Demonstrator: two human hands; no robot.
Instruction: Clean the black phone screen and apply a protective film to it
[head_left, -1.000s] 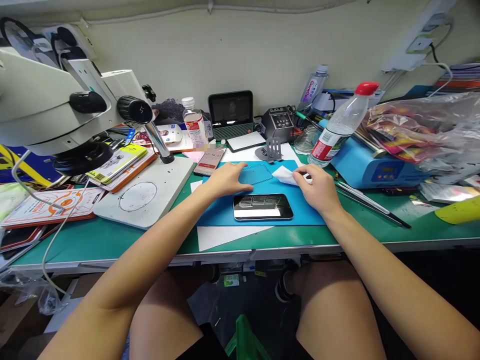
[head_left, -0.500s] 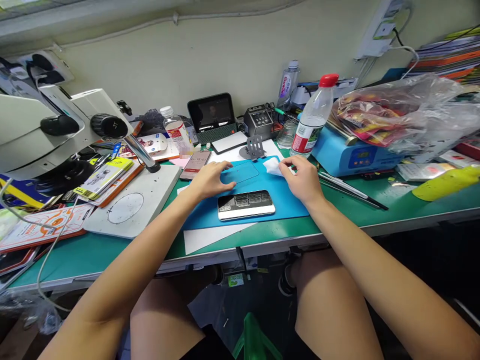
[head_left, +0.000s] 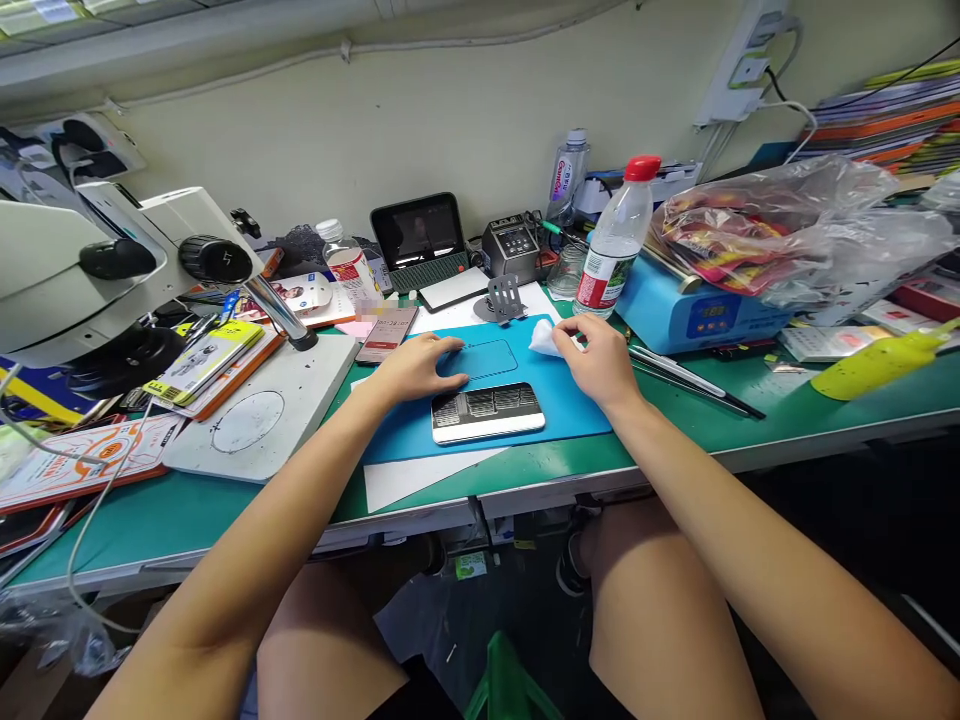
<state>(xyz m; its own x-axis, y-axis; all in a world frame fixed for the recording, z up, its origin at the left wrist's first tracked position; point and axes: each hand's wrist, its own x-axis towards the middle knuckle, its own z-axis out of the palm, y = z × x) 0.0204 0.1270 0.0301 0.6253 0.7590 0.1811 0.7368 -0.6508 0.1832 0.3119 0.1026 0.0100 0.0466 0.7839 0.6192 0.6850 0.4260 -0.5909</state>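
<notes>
My left hand spans the left end of a clear, dark-edged rectangular glass panel, its thumb and fingers at opposite edges. The panel is over the blue mat; whether it touches the mat I cannot tell. In my right hand, a white wipe is pinched between thumb and fingers, just right of the panel. A phone with a silver side and a reflective dark face lies on the mat in front of both hands.
Behind my left hand lies another phone. A microscope stands at left. A red-capped bottle, tweezers, a blue device and a yellow bottle are at right. A phone stand sits behind the mat.
The glass panel has come slightly nearer to the phone on the mat, together with my left hand. My right hand keeps its pinch on the wipe. The whole view has shifted slightly.
</notes>
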